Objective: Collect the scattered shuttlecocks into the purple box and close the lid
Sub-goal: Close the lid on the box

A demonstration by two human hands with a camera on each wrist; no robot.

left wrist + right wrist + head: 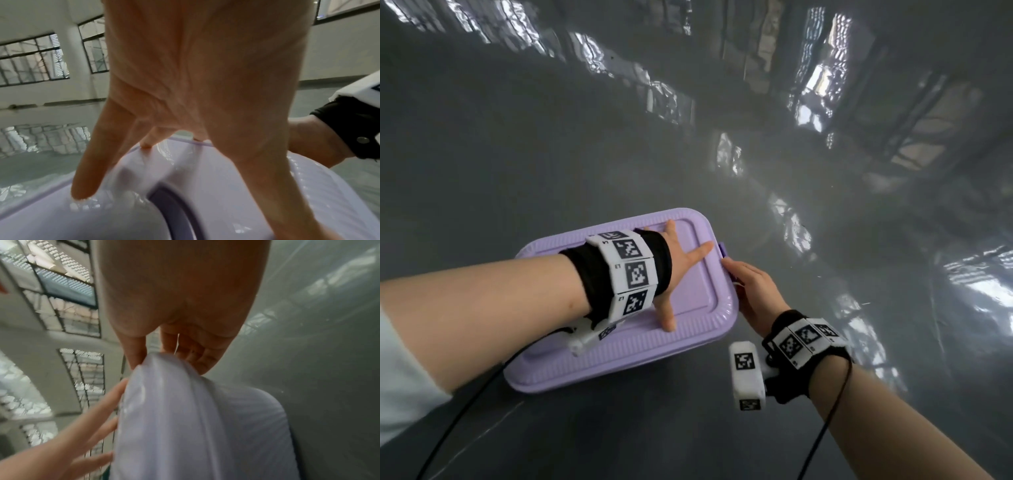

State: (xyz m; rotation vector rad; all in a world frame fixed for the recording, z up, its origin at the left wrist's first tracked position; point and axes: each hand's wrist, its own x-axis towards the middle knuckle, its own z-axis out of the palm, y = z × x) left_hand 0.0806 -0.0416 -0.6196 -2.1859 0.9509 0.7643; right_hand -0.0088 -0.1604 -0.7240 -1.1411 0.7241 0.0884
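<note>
The purple box stands on the glossy grey floor with its lid down over it. My left hand lies flat on the lid with straight, spread fingers that press on it; the left wrist view shows the fingertips touching the lid. My right hand is at the box's right side, by the purple side latch. In the right wrist view its thumb and curled fingers pinch that edge of the lid. No shuttlecock shows in any view.
The shiny grey floor lies around the box and mirrors windows. Black cables trail from both wrist bands toward the near edge. Walls and windows stand far off.
</note>
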